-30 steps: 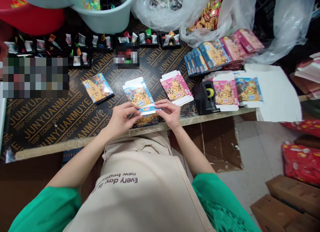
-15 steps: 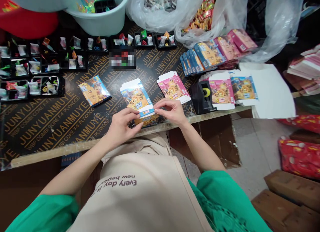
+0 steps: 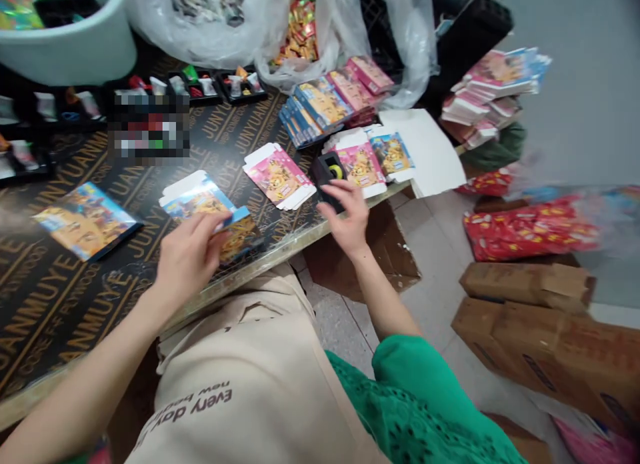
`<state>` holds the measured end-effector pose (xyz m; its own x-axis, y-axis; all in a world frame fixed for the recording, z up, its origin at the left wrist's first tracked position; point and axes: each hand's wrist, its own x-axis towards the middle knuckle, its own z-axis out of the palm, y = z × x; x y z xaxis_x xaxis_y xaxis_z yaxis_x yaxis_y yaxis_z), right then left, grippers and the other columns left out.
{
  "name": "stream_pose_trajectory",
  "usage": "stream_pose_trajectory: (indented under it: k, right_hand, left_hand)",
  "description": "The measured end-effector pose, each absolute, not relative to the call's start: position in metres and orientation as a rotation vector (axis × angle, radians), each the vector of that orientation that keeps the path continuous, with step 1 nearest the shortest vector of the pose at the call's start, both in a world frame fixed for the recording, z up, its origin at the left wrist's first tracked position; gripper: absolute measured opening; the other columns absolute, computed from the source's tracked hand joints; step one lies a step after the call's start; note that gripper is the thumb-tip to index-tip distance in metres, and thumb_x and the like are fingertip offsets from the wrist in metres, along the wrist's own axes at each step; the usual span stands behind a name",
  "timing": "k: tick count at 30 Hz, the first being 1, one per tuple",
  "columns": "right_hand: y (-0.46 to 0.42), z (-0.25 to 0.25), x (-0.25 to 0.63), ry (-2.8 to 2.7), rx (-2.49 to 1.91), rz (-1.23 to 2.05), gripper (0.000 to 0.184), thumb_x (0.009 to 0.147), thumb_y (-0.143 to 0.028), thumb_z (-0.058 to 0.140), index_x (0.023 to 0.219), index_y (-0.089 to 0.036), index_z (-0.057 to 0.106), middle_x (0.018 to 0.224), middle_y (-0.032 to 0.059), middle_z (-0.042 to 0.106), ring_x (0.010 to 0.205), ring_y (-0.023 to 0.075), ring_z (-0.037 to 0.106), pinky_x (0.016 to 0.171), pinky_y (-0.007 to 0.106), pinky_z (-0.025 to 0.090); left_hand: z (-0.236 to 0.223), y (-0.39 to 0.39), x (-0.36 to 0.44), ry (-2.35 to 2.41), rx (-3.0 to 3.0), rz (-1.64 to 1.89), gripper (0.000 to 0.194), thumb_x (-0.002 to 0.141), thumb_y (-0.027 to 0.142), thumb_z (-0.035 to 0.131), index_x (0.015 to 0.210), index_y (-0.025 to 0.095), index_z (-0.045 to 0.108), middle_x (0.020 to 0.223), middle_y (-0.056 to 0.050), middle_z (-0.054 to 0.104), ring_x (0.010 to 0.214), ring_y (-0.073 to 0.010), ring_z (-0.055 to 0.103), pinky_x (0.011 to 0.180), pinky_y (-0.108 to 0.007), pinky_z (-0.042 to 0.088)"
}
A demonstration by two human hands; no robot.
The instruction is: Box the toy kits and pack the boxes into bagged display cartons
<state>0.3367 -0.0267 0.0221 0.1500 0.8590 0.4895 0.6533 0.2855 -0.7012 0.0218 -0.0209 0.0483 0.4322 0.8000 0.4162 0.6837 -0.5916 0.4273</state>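
My left hand (image 3: 187, 261) rests on a small blue printed box (image 3: 235, 231) near the table's front edge, fingers pressed on its flap, gripping it. A flat blue box blank (image 3: 193, 194) lies just behind it. My right hand (image 3: 347, 214) has reached out to the black tape dispenser (image 3: 327, 177) with the yellow roll; its fingers are spread and touch the dispenser's front. A flat pink box blank (image 3: 277, 176) lies between the two hands.
The black plywood table (image 3: 75, 277) carries another blue box (image 3: 83, 221) at left, black trays of small toys (image 3: 210, 84), stacked folded boxes (image 3: 330, 101), flat blanks (image 3: 375, 157) and plastic bags of sweets (image 3: 295, 37). Cardboard cartons (image 3: 530, 331) and red packs (image 3: 525, 227) lie on the floor at right.
My right hand has left the blue box and moved right to the tape dispenser. My left hand stays on the box. The camera has swung to the right.
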Motion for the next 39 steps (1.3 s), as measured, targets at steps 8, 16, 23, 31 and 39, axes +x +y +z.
stream_pose_trajectory:
  k: [8, 16, 23, 31, 39]
  right_hand:
    - [-0.02, -0.013, 0.45, -1.353, -1.834, 0.488, 0.027, 0.076, -0.042, 0.077, 0.093, -0.022, 0.079, 0.1, 0.0069, 0.061, 0.095, 0.0216, 0.057, 0.092, 0.041, 0.048]
    - [-0.007, -0.005, 0.434, -1.28, -1.684, 0.516, 0.014, 0.067, -0.032, 0.078, 0.069, -0.019, 0.075, 0.1, 0.0061, 0.062, 0.103, 0.0223, 0.059, 0.096, 0.04, 0.044]
    - [-0.04, -0.028, 0.418, -0.863, -1.68, 0.531, 0.014, 0.066, -0.03, 0.068, 0.058, -0.019, 0.064, 0.083, 0.0036, 0.067, 0.093, 0.0214, 0.063, 0.093, 0.038, 0.045]
    - [-0.046, -0.042, 0.396, -0.717, -1.673, 0.455, 0.02, 0.065, -0.037, 0.07, 0.068, -0.018, 0.065, 0.08, 0.0025, 0.063, 0.072, 0.0137, 0.053, 0.071, 0.03, 0.045]
    - [-0.063, 0.03, 0.256, -0.772, -1.031, 1.734, 0.03, 0.078, -0.034, 0.077, 0.103, -0.018, 0.077, 0.046, -0.0108, 0.037, 0.041, 0.0036, 0.022, 0.046, 0.025, 0.011]
  left_hand:
    - [0.015, -0.027, 0.04, 1.231, 2.684, 0.927, 0.043, 0.096, 0.017, 0.048, 0.137, 0.025, 0.056, 0.106, -0.012, 0.069, 0.092, -0.0271, 0.064, 0.08, -0.039, 0.048]
    - [0.006, -0.027, 0.041, 1.263, 2.622, 1.043, 0.031, 0.096, 0.016, 0.047, 0.117, 0.026, 0.067, 0.102, -0.01, 0.07, 0.09, -0.023, 0.063, 0.077, -0.037, 0.047]
    - [0.007, -0.031, 0.043, 1.254, 2.567, 1.063, 0.031, 0.096, 0.014, 0.047, 0.117, 0.024, 0.067, 0.106, -0.011, 0.069, 0.093, -0.0229, 0.062, 0.082, -0.037, 0.048]
    - [0.016, -0.03, 0.049, 1.315, 2.49, 1.059, 0.021, 0.095, 0.017, 0.051, 0.11, 0.023, 0.065, 0.101, -0.01, 0.063, 0.093, -0.0253, 0.057, 0.081, -0.039, 0.044]
    - [0.014, -0.027, 0.047, 1.19, 2.502, 1.19, 0.03, 0.095, 0.009, 0.046, 0.123, 0.019, 0.049, 0.102, -0.009, 0.061, 0.093, -0.0218, 0.056, 0.081, -0.035, 0.045]
